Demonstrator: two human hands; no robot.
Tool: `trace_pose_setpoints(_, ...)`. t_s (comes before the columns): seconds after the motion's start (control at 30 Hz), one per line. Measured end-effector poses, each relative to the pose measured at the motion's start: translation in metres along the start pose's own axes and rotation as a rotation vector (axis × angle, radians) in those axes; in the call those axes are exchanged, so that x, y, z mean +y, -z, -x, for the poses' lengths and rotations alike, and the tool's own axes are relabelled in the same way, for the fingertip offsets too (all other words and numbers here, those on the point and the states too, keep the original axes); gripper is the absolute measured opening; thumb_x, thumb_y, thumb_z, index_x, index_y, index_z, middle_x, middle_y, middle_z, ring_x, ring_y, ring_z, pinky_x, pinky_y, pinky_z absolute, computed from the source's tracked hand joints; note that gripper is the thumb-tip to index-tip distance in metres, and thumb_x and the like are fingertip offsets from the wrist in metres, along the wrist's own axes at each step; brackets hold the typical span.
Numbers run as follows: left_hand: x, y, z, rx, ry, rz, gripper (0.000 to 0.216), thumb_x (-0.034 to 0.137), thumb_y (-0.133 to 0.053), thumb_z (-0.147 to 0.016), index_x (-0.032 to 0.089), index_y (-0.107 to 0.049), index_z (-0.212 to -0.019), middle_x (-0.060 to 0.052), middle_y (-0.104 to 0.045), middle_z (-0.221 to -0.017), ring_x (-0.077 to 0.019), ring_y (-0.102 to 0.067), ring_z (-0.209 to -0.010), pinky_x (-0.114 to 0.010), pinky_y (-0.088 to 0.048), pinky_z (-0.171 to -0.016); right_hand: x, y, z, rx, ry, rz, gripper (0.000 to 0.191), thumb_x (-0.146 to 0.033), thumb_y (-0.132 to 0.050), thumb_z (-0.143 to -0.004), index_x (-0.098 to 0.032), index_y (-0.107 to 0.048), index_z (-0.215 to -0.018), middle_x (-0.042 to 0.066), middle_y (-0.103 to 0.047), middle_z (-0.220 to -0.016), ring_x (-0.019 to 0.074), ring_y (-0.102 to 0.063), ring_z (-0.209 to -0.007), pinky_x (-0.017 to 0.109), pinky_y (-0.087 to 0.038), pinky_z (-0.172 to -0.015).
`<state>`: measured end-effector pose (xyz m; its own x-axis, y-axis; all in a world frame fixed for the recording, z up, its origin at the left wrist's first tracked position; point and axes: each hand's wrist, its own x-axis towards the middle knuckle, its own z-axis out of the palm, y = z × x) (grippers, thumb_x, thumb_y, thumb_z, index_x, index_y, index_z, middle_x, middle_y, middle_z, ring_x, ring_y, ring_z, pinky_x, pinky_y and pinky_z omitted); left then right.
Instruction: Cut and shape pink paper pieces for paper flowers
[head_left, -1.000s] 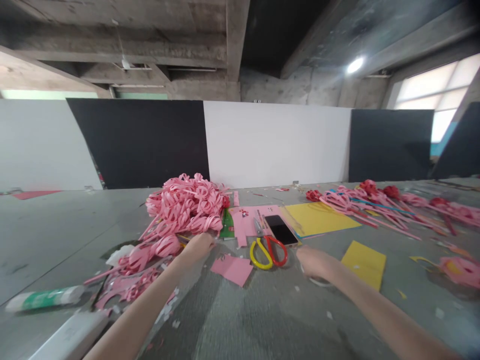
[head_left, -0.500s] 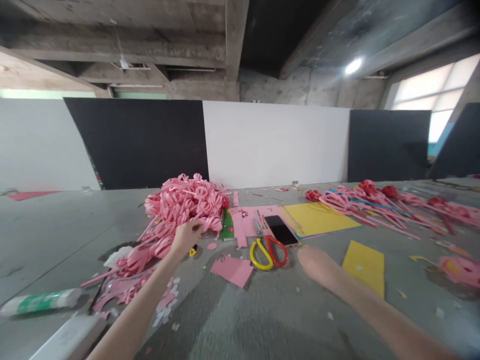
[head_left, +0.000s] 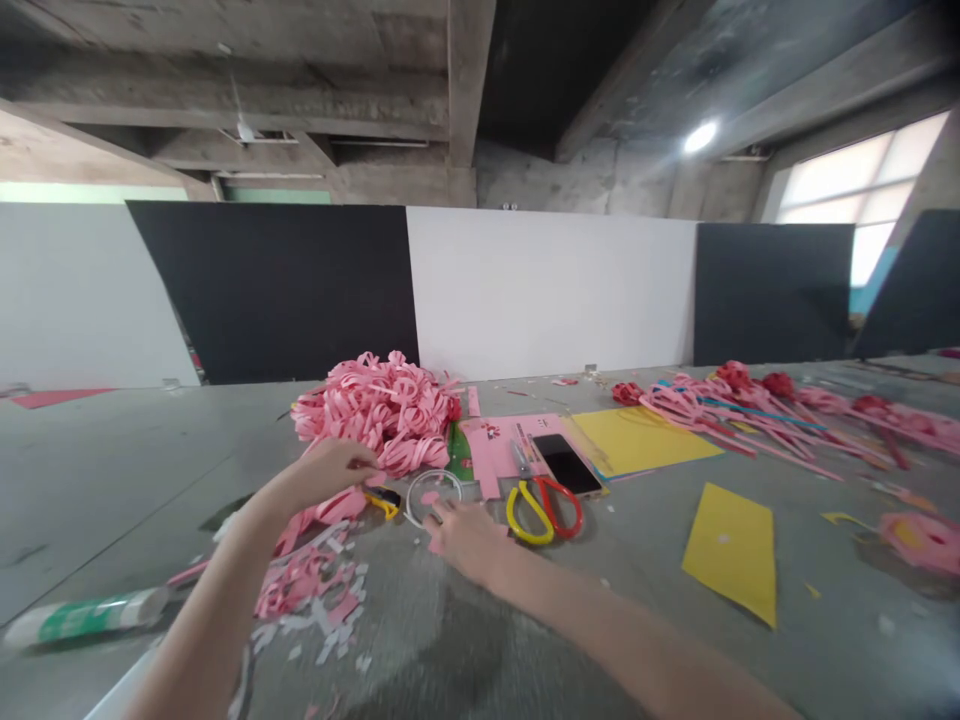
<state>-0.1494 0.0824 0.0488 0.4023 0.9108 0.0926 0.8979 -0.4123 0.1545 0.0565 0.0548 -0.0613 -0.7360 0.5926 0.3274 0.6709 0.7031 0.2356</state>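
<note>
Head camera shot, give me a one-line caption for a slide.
Left hand at a pile of pink paper loops, right hand by a tape ring, scissors nearby.

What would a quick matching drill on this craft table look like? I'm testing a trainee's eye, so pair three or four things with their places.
Things:
1. scissors
2. phone
3. glue stick
4. left hand

Places:
A. far left table edge, lying down
B. at the pink paper-loop pile
C. on the pink sheet
D. just right of the right hand

Pairs: 1-D, 2-C, 3-A, 4-B
</note>
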Motion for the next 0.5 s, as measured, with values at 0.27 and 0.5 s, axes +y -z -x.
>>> trace_pose_setpoints(0.27,0.000,0.000,-0.001,-0.083,0.014,0.001,0.024,0.034,-0.046,-0.069,0.019,-0.064,-0.063,0.001,-0.061,-0.060,-0.0126,-0.050,-0.058,-0.019,-0.031,-0.054,-0.011,-0.014,-0.003,-0.063,-0.019,-0.060,0.014,-0.008,-0.044,-0.078,-0.009,-0.057,-0.085,0.012,-0.056,-0.091,0.0196,-0.056,-0.075,0.030,-0.046,-0.059)
trace_pose_setpoints(0.5,-0.003,-0.005,-0.002,-0.078,0.041,0.009,0.023,0.033,-0.047,-0.065,0.019,-0.065,-0.065,0.000,-0.060,-0.060,-0.0138,-0.051,-0.059,-0.020,-0.032,-0.054,0.025,0.000,0.006,-0.102,-0.267,-0.173,0.022,-0.029,-0.042,-0.083,-0.013,-0.057,-0.090,0.009,-0.057,-0.091,0.0191,-0.056,-0.083,0.029,-0.043,-0.066)
